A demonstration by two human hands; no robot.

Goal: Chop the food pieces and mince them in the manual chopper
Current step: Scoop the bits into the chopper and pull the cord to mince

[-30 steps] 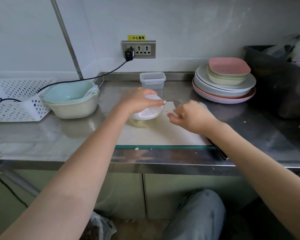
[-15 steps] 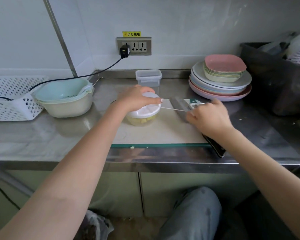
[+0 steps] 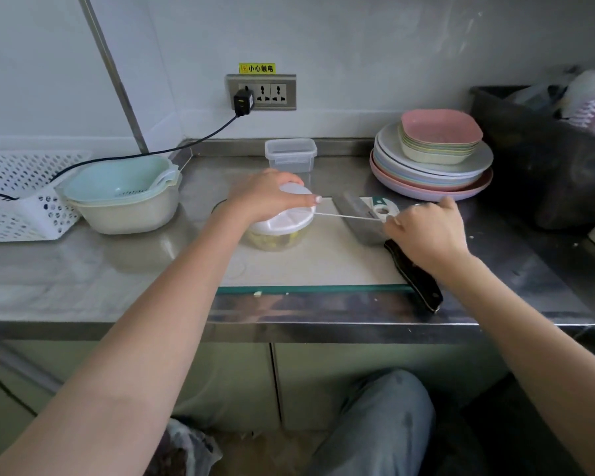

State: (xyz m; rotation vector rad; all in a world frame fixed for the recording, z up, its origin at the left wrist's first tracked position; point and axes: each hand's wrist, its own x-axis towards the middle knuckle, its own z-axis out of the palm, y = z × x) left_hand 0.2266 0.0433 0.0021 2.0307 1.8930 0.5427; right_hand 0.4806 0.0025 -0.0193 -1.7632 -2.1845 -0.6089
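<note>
Now, fingers first, then outward:

Left hand: palm down on the white domed lid of the manual chopper, fingers spread and curved over the lid, one fingertip reaching its right edge.

Right hand: fingers curled tight, pinching the end of the thin white pull cord; the handle piece itself is hidden inside the hand, so I cannot tell its shape.

Pull cord: drawn out taut from the right side of the lid to the right hand, passing above the cleaver blade.

Round manual chopper with clear bowl and white lid: upright on the pale cutting mat, under the left hand.

Pale yellow-green food pieces: inside the clear bowl, seemingly in chunks, though the view through the wall is blurred.

Pale rectangular cutting mat with green front edge: flat on the steel counter, at its front edge.

Steel cleaver with black handle: lying on the mat's right side, handle towards the counter's front edge, beneath the right wrist.

Small clear lidded plastic box: at the back, behind the chopper.

Stack of pastel plates and square bowls: back right.

Mint colander nested in a cream bowl: left, beside a white perforated basket.
</note>
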